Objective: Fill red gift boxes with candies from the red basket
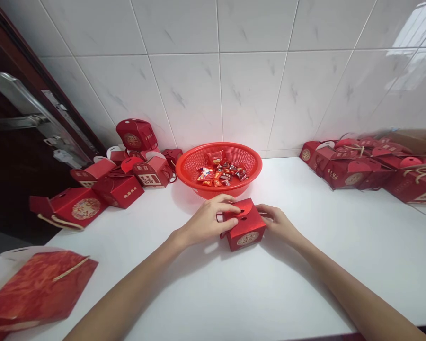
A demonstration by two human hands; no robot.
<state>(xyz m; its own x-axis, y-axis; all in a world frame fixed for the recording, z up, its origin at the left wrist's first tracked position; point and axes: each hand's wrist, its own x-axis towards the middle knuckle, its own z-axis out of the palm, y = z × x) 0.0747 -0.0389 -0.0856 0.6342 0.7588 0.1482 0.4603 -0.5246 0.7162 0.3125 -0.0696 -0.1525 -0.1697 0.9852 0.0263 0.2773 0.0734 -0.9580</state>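
Note:
A small red gift box (246,230) with a round gold emblem on its front stands upright on the white table in front of me. Its top flaps lie folded over, and two small holes show there. My left hand (213,219) holds the box from the left, thumb and fingers bent over the top flap. On the opposite side, my right hand (275,223) grips the right wall, its fingertips partly hidden behind the box. Just beyond stands a red plastic basket (184,173) with wrapped candies (225,174) inside.
Several red gift boxes (118,189) are heaped at the left by the door (7,156). More red boxes (351,168) stand at the right along the tiled wall (252,94). A larger red bag-like box (46,284) with a cord lies at the near left.

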